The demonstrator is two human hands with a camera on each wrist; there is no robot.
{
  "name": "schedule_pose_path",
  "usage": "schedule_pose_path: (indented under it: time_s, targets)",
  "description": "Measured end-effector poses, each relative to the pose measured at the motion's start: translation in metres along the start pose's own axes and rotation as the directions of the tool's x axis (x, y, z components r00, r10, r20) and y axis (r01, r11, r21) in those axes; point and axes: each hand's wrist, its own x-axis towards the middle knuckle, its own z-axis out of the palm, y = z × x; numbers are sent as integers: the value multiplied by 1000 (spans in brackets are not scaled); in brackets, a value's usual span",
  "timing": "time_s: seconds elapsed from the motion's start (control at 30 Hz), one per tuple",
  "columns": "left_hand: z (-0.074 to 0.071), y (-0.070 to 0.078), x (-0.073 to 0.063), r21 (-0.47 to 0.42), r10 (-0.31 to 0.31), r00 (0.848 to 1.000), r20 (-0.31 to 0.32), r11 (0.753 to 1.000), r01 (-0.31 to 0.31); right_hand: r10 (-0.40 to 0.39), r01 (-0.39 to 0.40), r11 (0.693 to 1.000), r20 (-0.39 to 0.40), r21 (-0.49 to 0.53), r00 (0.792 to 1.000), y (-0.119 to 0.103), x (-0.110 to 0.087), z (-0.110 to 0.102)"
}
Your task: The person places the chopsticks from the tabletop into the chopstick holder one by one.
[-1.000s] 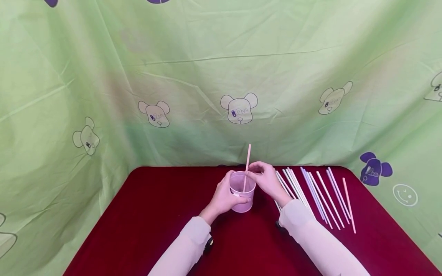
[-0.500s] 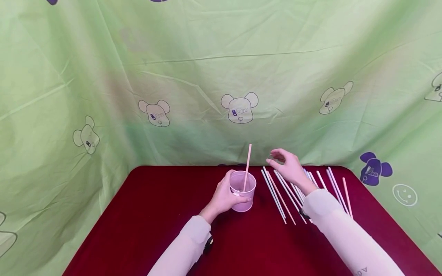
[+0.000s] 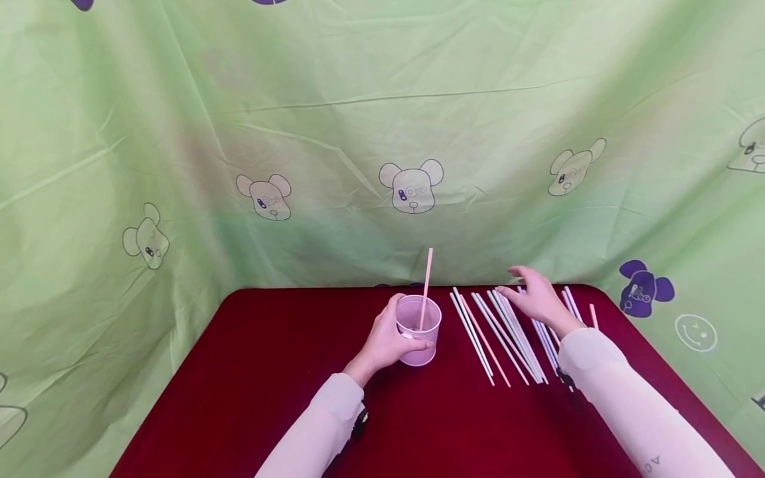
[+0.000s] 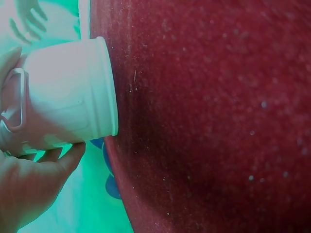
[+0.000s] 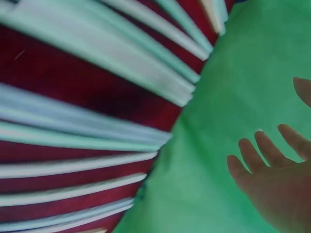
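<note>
A small, smooth pale-pink plastic cup (image 3: 419, 338), tapered toward its base and fitted with a thin wire handle on the side, stands upright near the centre of a table (image 3: 269, 398) covered in dark red, felt-like cloth. The left hand (image 3: 387, 340) wraps the cup from its 9 o'clock side, thumb and fingers curled around the wall; in the left wrist view the same grip shows, the cup's base resting on the cloth. One thin, straight pink straw (image 3: 425, 289) stands in the cup, leaning slightly toward 1 o'clock, its upper end well above the rim.

At 3 o'clock of the cup lies a loose fan of slender straws (image 3: 508, 335), white, pale lilac and pink, each a plain rigid tube; about a dozen show, the exact count hidden by the forearm. The right hand (image 3: 538, 297) hovers over the far ends of the fan, fingers spread and relaxed, gripping nothing. Both arms wear pale, soft sleeves (image 3: 627, 405).

Behind the table hangs a creased light-green sheet (image 3: 358, 99) printed with cartoon bear heads.
</note>
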Motion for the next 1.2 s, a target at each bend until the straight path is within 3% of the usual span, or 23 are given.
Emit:
schedule_pose_path:
  time_s: [0.33,0.77,1.2]
  targets:
    - [-1,-1,1,-23,15,1000,11,1000,-15,59,-60,996,-11,-69,998,42,-21,-15]
    - [-1,-1,1,-15,-12,1000,17,1000,12,145,-145,980,-11,-134,989,95,-45,-42]
    - [0,-1,1,-43,-11,1000,16,999,12,179,-182,965,-30,-191,983,128,-67,-51]
